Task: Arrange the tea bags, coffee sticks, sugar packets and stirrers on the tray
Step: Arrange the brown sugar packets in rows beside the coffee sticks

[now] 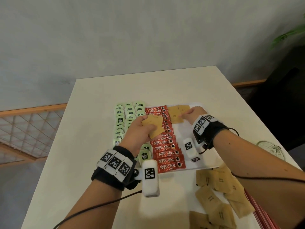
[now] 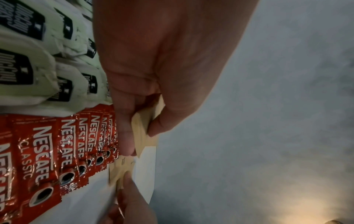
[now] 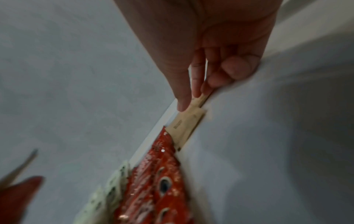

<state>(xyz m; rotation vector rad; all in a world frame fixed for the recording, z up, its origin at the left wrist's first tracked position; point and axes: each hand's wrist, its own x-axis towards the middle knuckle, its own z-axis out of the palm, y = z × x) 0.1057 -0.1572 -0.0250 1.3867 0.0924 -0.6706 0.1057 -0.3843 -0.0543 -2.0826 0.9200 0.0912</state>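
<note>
A white tray (image 1: 186,129) holds rows of green tea bags (image 1: 130,113), a column of red coffee sticks (image 1: 166,146) and a few brown sugar packets (image 1: 176,115) at its far end. My left hand (image 1: 142,131) hovers over the coffee sticks and grips a small stack of sugar packets (image 1: 154,125), also seen between its thumb and fingers (image 2: 145,130). My right hand (image 1: 194,113) pinches one sugar packet (image 3: 199,100) at the tray's far right, low over the packets lying there (image 3: 185,128).
A loose pile of sugar packets (image 1: 219,195) lies on the table (image 1: 92,146) near the front right, beside red-striped stirrers (image 1: 262,214). A glass (image 1: 270,149) stands right of the tray. A wall is behind the table, a plant (image 1: 290,33) at the far right.
</note>
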